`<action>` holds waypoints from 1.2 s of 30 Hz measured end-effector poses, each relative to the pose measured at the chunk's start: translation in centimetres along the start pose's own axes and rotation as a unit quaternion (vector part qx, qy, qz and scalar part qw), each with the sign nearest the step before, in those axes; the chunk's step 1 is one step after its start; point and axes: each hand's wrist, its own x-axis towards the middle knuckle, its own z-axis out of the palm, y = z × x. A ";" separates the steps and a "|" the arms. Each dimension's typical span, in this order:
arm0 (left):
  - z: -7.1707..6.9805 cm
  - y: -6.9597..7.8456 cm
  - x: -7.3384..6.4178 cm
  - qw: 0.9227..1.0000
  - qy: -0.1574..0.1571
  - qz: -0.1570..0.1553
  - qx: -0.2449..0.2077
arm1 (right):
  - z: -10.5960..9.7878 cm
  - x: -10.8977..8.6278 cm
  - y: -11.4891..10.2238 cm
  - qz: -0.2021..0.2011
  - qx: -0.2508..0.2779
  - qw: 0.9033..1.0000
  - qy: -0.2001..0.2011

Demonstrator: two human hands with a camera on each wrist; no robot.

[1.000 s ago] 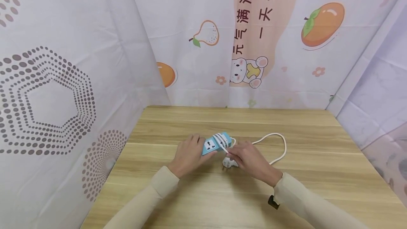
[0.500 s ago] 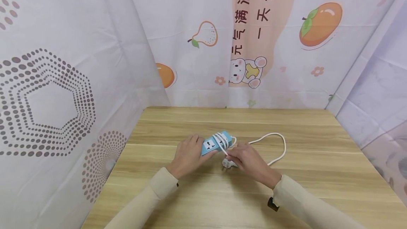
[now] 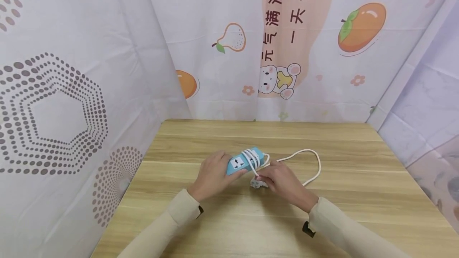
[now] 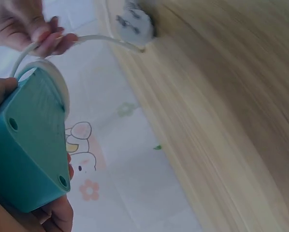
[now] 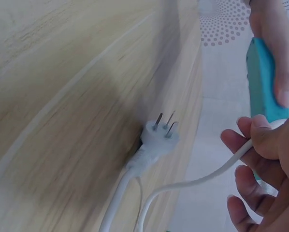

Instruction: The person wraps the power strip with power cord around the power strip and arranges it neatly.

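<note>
— Where is the power strip?
— Over the middle of the wooden table, one end gripped by the fingers and thumb of the left hand.
— And the right hand?
— Thumb and forefinger pinch the white cable just beside the strip's wound end; the remaining fingers are loosely bent.
— How near are the edges?
— Both hands are well in from the far edge, where the printed curtain hangs. The left hand is closer to its side edge than the right hand is to the other. A loose loop of cable runs out beyond the right hand, and wood stretches on past it. Between the hands the gap is narrow; the cable crosses it, and the plug sits just beside the right fingertips.
— What does the head view alone give?
— The strip's socket face, with several turns of cable round one end. The left wrist view shows a turquoise face with two round holes, hidden from above.
— And the right wrist view?
— The plug's three metal prongs, at their clearest, and the pinch up close. Whether the plug touches the wood, I cannot tell.
</note>
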 end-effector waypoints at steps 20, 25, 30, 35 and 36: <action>-1.8 0.6 0.2 0.973 -0.065 -0.045 -0.215 | 0.7 -0.7 1.4 0.096 0.046 0.994 -0.012; -1.9 0.8 0.2 0.972 -0.086 -0.006 -0.220 | 0.7 -0.7 1.6 0.095 0.051 0.994 0.010; -1.8 0.7 0.1 0.969 -0.102 0.014 -0.226 | 0.4 -0.9 1.3 0.110 0.036 0.993 0.017; -2.0 0.6 0.3 0.958 -0.130 0.037 -0.253 | -0.1 -1.0 0.9 0.104 0.027 0.994 -0.005; -2.1 0.6 0.3 0.956 -0.135 0.043 -0.258 | -0.3 -1.0 0.9 0.101 0.027 0.994 -0.014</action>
